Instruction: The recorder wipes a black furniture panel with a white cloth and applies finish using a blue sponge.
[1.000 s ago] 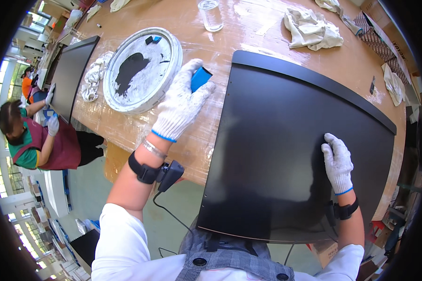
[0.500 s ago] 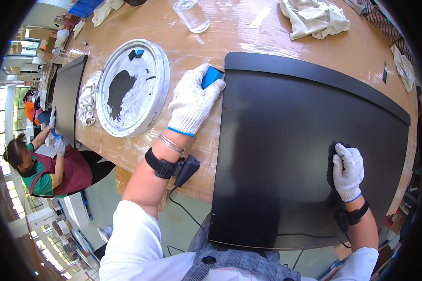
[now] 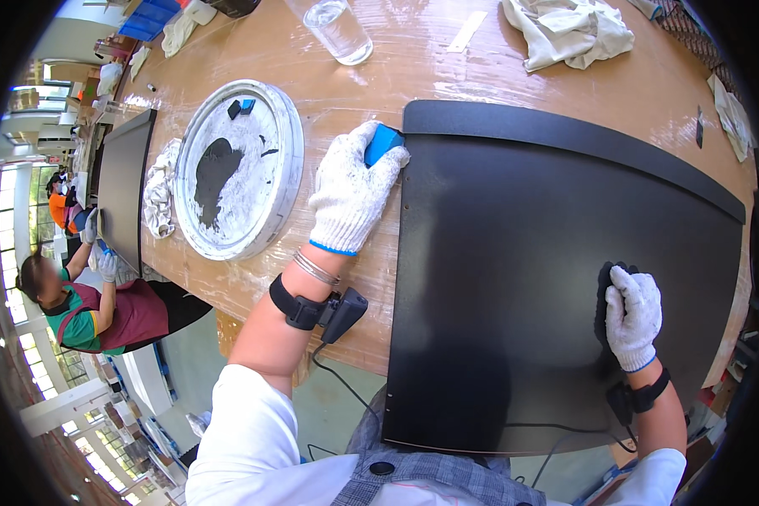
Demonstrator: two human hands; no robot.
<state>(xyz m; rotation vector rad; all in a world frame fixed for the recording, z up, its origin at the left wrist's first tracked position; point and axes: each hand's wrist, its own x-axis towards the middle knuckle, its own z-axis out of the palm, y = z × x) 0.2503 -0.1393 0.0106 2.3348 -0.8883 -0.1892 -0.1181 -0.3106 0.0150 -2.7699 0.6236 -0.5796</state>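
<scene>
panel: big black curved panel point(image 3: 514, 278) lying flat on the wooden table point(image 3: 447, 63), its near edge hanging off the table toward the person's body. It fills the middle and right of the view.

panel long axis: runs roughly left to right across the person, and the far edge has a raised darker strip that slopes away to the right. Broad face points up.

right hand: gloved right hand point(image 3: 632, 316) sits on the panel's face, toward its right side, fingers curled down on a dark pad point(image 3: 605, 291). Pretty sure it's a cloth or sponge, but it's black on black, so can't swear to it.

left hand: gloved left hand point(image 3: 350, 190) is off the panel, resting on the table right at the panel's far left corner, closed around a blue block point(image 3: 382, 142) that touches the corner edge.

who's nearer: the right hand is already on the surface; the left is only at the rim. Most of the panel face lies between the two hands and toward the body.

around it: round white tray point(image 3: 236, 169) with dark paste smeared in it just left of the left hand, a crumpled rag point(image 3: 156, 198) beside that, a clear cup point(image 3: 339, 29) farther back, pale cloths point(image 3: 569, 29) at the far side.

others: another person in a maroon apron point(image 3: 135, 314) works on a second dark panel point(image 3: 125, 185) well off to the left.
</scene>
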